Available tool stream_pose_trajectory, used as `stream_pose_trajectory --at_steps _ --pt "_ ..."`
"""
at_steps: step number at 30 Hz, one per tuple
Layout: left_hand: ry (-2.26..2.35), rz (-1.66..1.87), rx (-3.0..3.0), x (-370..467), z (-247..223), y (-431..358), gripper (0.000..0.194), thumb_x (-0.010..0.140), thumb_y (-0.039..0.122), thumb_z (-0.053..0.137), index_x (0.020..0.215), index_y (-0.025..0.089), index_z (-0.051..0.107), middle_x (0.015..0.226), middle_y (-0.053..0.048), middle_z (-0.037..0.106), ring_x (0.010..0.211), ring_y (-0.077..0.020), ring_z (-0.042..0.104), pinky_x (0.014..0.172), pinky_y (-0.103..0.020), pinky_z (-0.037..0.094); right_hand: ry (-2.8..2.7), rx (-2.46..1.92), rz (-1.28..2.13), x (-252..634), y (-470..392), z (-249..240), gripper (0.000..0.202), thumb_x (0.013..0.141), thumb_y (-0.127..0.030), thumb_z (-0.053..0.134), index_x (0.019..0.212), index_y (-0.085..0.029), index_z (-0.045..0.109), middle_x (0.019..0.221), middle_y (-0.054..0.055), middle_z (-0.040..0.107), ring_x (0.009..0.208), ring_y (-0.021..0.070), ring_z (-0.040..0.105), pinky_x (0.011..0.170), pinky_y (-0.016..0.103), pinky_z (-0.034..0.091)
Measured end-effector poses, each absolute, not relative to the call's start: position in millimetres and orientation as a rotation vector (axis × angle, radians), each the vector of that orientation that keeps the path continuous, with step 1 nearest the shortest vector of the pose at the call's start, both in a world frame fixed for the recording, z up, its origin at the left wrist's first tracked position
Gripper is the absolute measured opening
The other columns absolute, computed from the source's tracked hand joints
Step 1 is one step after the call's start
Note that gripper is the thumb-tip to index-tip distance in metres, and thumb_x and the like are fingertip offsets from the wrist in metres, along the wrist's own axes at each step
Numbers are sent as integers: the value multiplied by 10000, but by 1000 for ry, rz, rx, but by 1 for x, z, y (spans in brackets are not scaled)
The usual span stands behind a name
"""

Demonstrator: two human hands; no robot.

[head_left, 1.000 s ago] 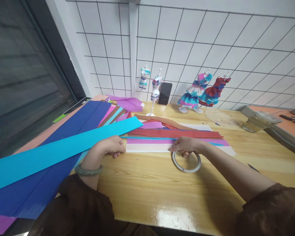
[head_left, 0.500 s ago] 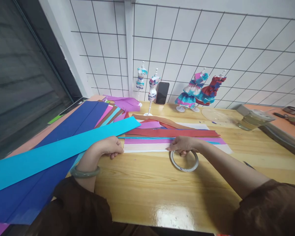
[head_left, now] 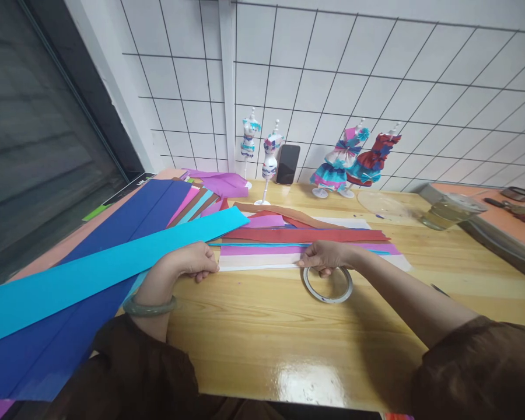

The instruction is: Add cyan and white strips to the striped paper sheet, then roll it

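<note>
White paper point(head_left: 262, 260) lies along the near edge of a stack of coloured strips, among them a red strip point(head_left: 306, 235). At the paper's left end, my left hand point(head_left: 198, 261) is closed, its fingertips pinching the near corner. My right hand point(head_left: 326, 256) is closed round a tape roll point(head_left: 328, 300), its fingertips on the paper's near edge. A thin line of tape seems to run along that edge between my hands. Under and beside my left forearm lie a light blue strip point(head_left: 114, 262) and dark blue sheets point(head_left: 151, 207).
Two mini dress forms point(head_left: 269, 157) stand by the wall beside a phone point(head_left: 288, 164). Two more wear paper dresses point(head_left: 338, 166). A clear cup point(head_left: 448, 211) of liquid and keys point(head_left: 522, 211) are at the right. A dark thin object point(head_left: 440, 290) lies near my right forearm.
The fingertips of my right hand have moved very slightly along the paper's edge. The whole view has shifted a little; my left hand keeps its place at the paper's corner.
</note>
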State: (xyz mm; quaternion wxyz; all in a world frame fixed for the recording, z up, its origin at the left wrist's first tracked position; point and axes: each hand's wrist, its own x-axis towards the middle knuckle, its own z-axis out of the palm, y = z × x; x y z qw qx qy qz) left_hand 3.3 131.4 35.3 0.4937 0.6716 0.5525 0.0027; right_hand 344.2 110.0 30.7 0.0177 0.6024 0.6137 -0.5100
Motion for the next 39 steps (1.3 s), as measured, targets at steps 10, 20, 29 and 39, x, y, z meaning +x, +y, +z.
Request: stream_pose_trajectory --at_steps 10,20,29,39 --pt "1338 3 1625 1 32 133 137 550 234 552 466 164 469 429 15 517 400 -106 474 424 -224 338 1807 1940 -1687 341 112 25 451 565 -568 685 603 -169 481 405 -80 386 348 48 394 405 194 394" --pt "1353 -4 1631 0 28 136 158 554 260 577 480 173 467 433 10 528 419 -131 512 395 -222 325 1769 1970 -1621 335 113 29 439 591 -516 695 573 -173 421 389 -84 386 338 42 392 372 171 362" --pt "1371 -19 1641 3 34 133 173 558 272 575 471 173 462 426 11 520 405 -117 488 391 -215 291 1774 1985 -1506 329 112 35 387 656 -477 659 580 -171 434 381 -77 400 325 53 432 356 163 326" --pt "1377 -29 1645 2 32 134 159 557 261 563 476 174 458 438 -2 535 413 -132 508 402 -223 306 1770 1997 -1446 329 113 34 377 655 -474 656 592 -168 445 399 -71 425 324 52 438 347 162 299"
